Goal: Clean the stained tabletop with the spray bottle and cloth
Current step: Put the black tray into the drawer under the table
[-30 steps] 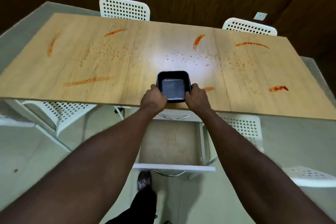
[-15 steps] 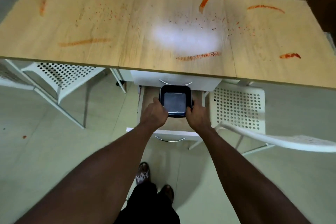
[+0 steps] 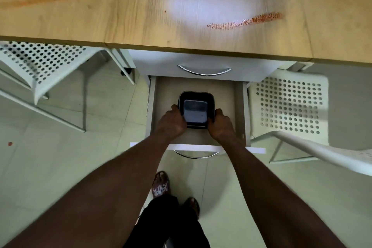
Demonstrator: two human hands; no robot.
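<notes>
Open drawer (image 3: 228,96), black tub (image 3: 195,114) inside

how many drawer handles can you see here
2. The upper handle is on the shut top drawer just under the tabletop; the lower handle is on the front of the open drawer, nearest the person. Lower drawers, if any, are hidden.

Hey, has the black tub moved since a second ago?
Yes. The black tub, held by the left hand and right hand, has come off the tabletop, down over its near edge, into the open drawer underneath.

drawer (image 3: 227,94) open above, tabletop (image 3: 120,16) edge beyond
</notes>
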